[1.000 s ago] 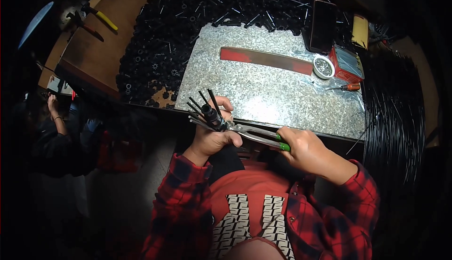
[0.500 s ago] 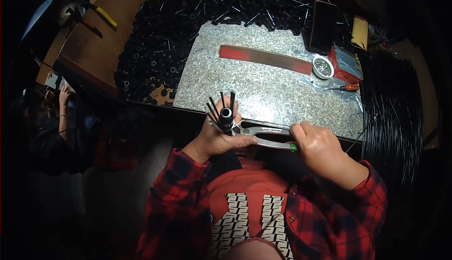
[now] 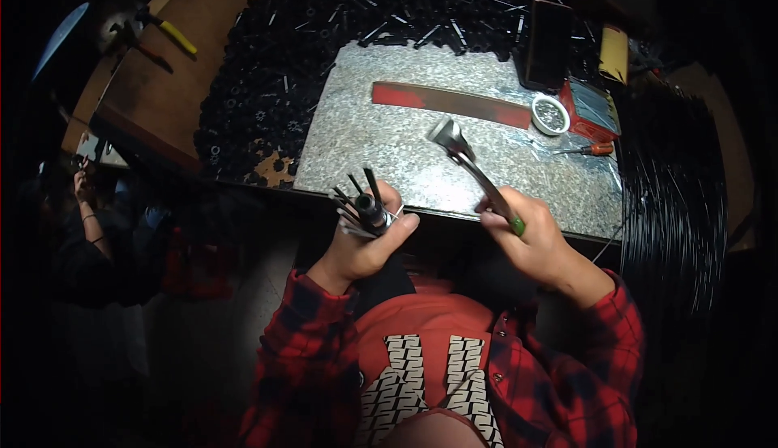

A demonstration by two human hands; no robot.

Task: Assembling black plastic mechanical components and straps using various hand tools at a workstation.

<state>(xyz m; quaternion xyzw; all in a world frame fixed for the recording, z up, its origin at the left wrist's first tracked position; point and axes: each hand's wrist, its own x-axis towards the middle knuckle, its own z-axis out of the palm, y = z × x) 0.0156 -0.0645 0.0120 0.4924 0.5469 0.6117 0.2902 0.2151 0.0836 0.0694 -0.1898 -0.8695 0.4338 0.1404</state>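
In my left hand [image 3: 361, 249] is a black tubular hub [image 3: 370, 209] with several thin dark ribs fanning out of it, gripped with the fingers behind and the thumb along its side. A thin light wire sticks out near that thumb. My right hand [image 3: 536, 233] is closed round the handles of a pair of pincers [image 3: 481, 181] with green grip ends. Their metal head, blurred by motion, points up and left over the speckled stone slab [image 3: 348, 148], apart from the hub.
A red-and-brown bar [image 3: 454, 103] lies on the slab beside a white cup [image 3: 550, 115], a red box [image 3: 587, 115] and a screwdriver [image 3: 598, 149]. Black parts [image 3: 267, 83] heap behind; long black rods [image 3: 677, 197] hang right. Another person's hand [image 3: 83, 188] shows far left.
The pincers have come off the hub and swung up to the right in my right hand. My left hand has lowered slightly leftward with the hub, which is tilted differently.
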